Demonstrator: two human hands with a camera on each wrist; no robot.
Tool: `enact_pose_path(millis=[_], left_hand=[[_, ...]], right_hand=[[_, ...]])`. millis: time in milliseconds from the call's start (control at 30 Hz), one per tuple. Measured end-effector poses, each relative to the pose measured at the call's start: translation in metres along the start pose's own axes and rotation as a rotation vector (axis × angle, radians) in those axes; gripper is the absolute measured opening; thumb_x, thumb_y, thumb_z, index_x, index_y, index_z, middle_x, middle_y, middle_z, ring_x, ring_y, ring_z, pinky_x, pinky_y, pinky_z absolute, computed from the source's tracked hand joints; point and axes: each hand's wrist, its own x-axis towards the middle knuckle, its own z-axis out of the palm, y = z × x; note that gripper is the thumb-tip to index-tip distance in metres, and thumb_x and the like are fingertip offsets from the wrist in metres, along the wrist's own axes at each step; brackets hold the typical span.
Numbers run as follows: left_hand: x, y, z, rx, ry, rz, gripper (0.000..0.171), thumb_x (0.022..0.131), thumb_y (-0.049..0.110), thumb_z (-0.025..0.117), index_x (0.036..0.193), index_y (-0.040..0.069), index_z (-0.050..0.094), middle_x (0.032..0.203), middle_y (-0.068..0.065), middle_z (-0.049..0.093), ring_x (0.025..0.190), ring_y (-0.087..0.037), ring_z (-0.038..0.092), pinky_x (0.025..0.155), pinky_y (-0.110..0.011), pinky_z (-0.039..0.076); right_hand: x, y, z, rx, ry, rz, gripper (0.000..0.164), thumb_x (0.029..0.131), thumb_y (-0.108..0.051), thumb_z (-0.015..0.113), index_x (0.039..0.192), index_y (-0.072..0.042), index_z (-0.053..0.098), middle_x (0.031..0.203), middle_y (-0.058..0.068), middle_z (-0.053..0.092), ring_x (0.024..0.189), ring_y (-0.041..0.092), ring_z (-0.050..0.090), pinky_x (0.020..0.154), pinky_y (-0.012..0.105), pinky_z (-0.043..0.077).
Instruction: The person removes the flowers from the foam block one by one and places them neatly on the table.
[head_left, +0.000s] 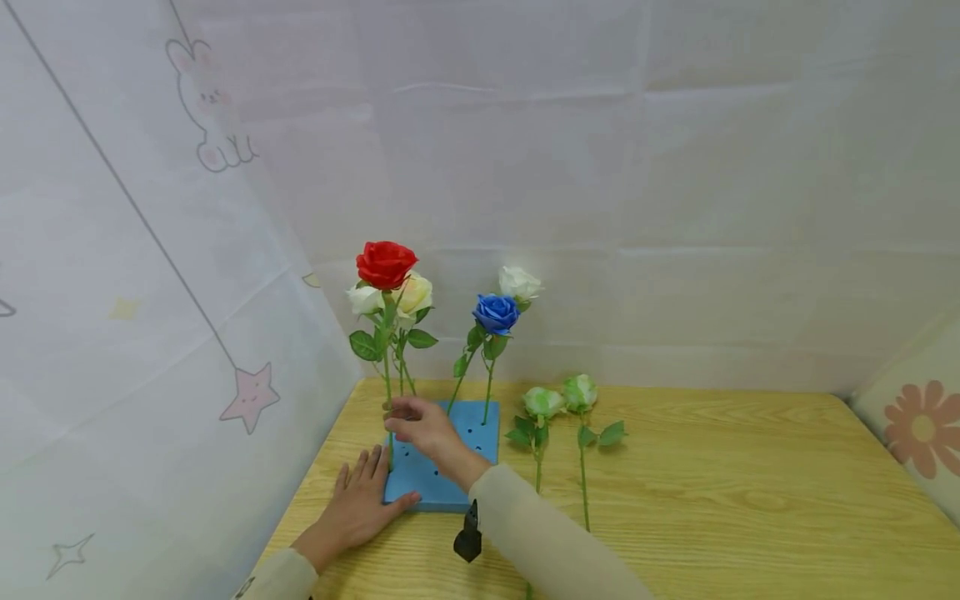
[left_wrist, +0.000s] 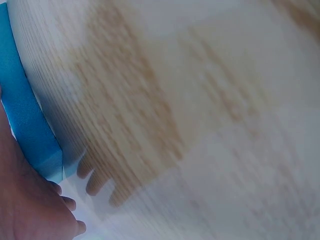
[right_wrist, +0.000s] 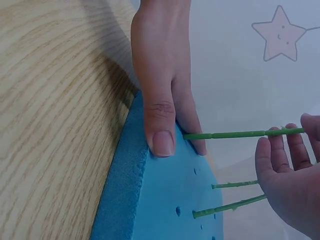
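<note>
A red rose (head_left: 386, 265) stands upright at the left edge of a blue foam block (head_left: 416, 492) with holes. Its green stem (right_wrist: 235, 134) meets the block's top there. My right hand (head_left: 431, 432) holds that stem partway up, fingers curled about it. My left hand (head_left: 358, 510) lies with fingers spread along the block's left side, its thumb (right_wrist: 164, 142) pressing the near edge. Behind the red rose, a white rose (head_left: 364, 299) and a cream rose (head_left: 415, 296) rise. A blue rose (head_left: 496, 314) and another white rose (head_left: 520, 283) stand towards the block's right.
Two green-white roses, one nearer the block (head_left: 543, 402) and one farther right (head_left: 581, 392), lie on the wooden table (head_left: 735, 483). My right forearm crosses over one stem. A patterned cloth wall (head_left: 247, 333) rises close on the left, with pale cloth behind.
</note>
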Motion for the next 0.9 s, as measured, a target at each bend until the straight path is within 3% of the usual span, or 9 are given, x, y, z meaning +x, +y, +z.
enact_pose_path(millis=[300, 567, 900], left_hand=[[0.001, 0.000, 0.000, 0.001, -0.006, -0.004, 0.105, 0.095, 0.072, 0.048, 0.160, -0.004, 0.018, 0.166, -0.026, 0.015, 0.151, -0.051, 0.011, 0.114, -0.073, 0.002], [0.002, 0.001, 0.002, 0.002, -0.003, 0.007, 0.104, 0.095, 0.072, 0.049, 0.160, -0.004, 0.019, 0.166, -0.026, 0.016, 0.151, -0.051, 0.012, 0.114, -0.074, 0.003], [0.002, 0.001, 0.000, -0.024, -0.009, -0.010, 0.102, 0.095, 0.071, 0.050, 0.163, 0.003, 0.015, 0.167, -0.024, 0.016, 0.152, -0.050, 0.011, 0.114, -0.073, 0.002]], right_hand=[[-0.003, 0.003, 0.004, 0.029, 0.038, 0.004, 0.023, 0.097, -0.012, 0.071, 0.120, -0.010, 0.071, 0.110, 0.000, 0.072, 0.103, 0.015, 0.069, 0.093, 0.039, 0.057], [-0.007, 0.003, 0.004, 0.056, 0.046, -0.041, 0.023, 0.098, -0.014, 0.069, 0.120, -0.011, 0.072, 0.114, 0.002, 0.072, 0.104, 0.015, 0.068, 0.093, 0.037, 0.057], [-0.008, -0.019, -0.002, 0.063, 0.006, -0.103, 0.027, 0.099, -0.020, 0.068, 0.125, -0.017, 0.072, 0.116, -0.002, 0.072, 0.104, 0.014, 0.068, 0.092, 0.037, 0.057]])
